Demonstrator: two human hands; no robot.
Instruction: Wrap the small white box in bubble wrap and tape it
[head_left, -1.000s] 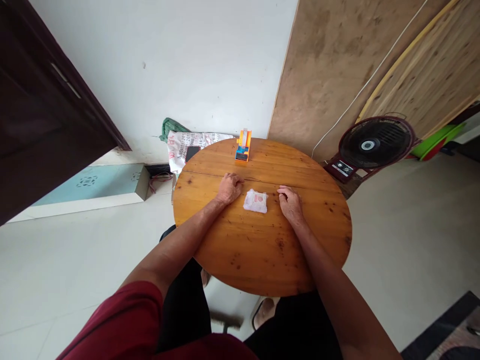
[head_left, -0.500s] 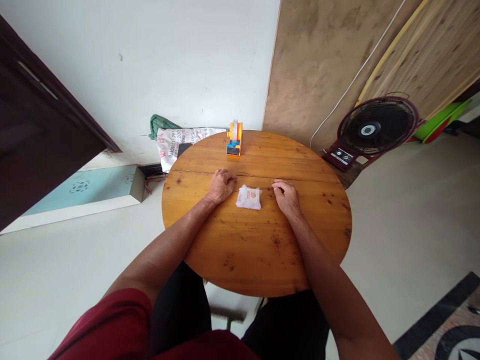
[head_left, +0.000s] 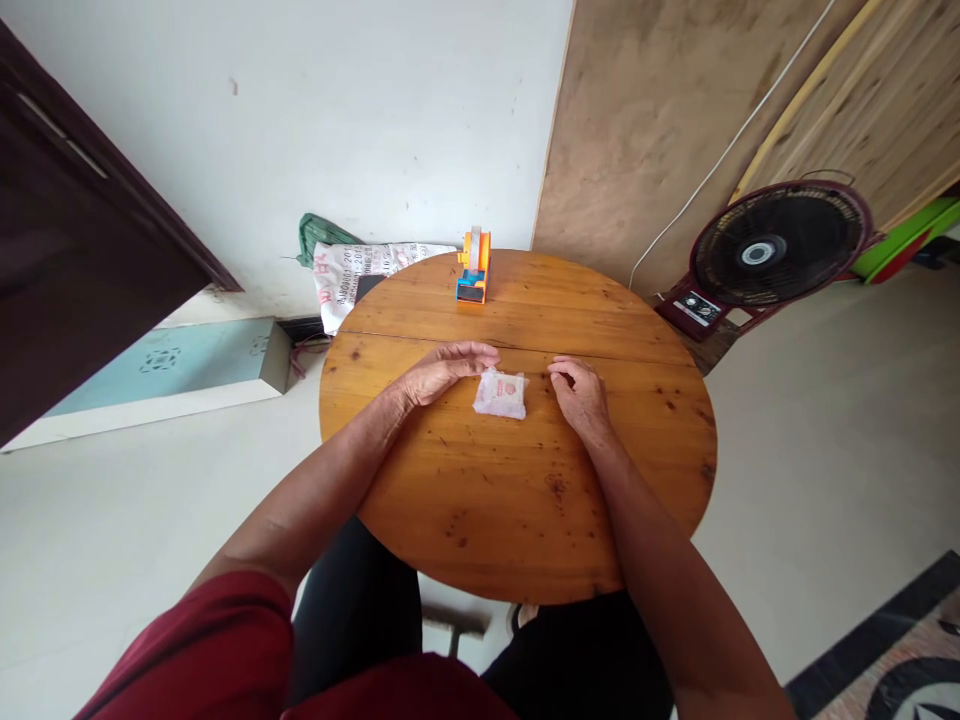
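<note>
A small packet wrapped in clear plastic, with reddish print on its top, lies flat near the middle of a round wooden table. My left hand is open at the packet's upper left, its fingers stretched out to the right. The fingertips reach the packet's top edge; whether they touch it I cannot tell. To the right of the packet, a short gap away, my right hand rests on the table with fingers loosely curled and nothing in it.
An orange and blue tape dispenser stands at the table's far edge. Beyond the table on the right is a dark red fan. A printed white sack lies behind the table's left side, against the wall.
My left hand has opened from a curled pose and its fingers now extend towards the packet's top edge. The right hand stays almost where it was. The view has shifted slightly.
</note>
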